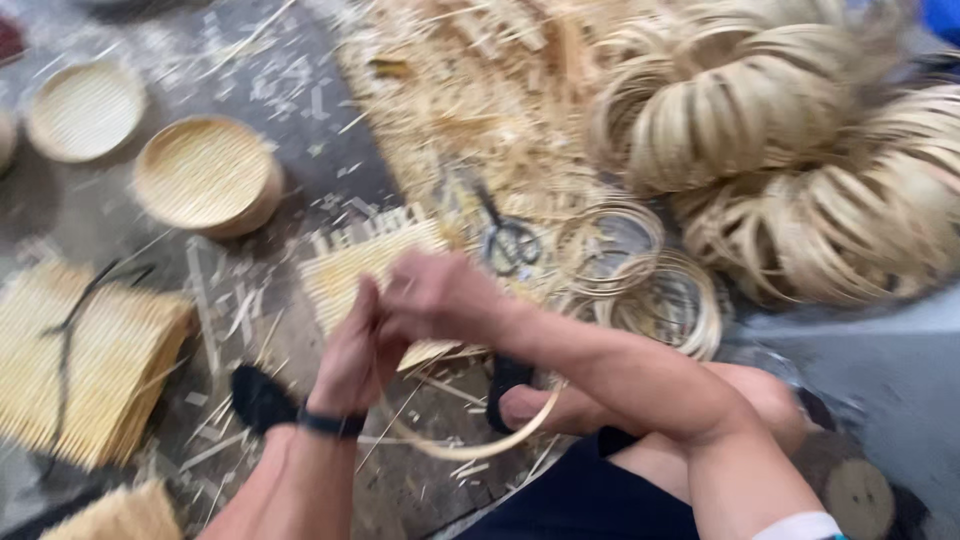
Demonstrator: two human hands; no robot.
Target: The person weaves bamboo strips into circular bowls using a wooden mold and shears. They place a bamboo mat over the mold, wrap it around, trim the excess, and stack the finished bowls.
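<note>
A thin bamboo hoop (pixel 500 435) is curving below both hands, its lower arc hanging just above the floor (pixel 330 180) in front of the person's bent knee. The left hand (pixel 352 355) is closing its grip on the hoop's upper part, fingers wrapped together. The right hand (pixel 440 295) is pressing against the left from above; its grip is also clamped on the strip, although motion blur is hiding the exact finger positions. A dark band (pixel 330 422) is sitting on the left wrist.

Directly behind the hands, a flat woven bamboo mat (pixel 360 270) is lying on the floor. Black-handled scissors (pixel 508 238) are lying just beyond it, beside several loose bamboo rings (pixel 650 285). Large bundles of bamboo rings (pixel 800 150) are piling up toward the far right corner of the floor. Two round woven trays (pixel 205 175) are resting toward the far left, near each other. A stack of woven mats (pixel 85 360) is lying at the left edge, with a dark cord across it. Bamboo shavings (pixel 470 90) are covering the far middle of the floor.
</note>
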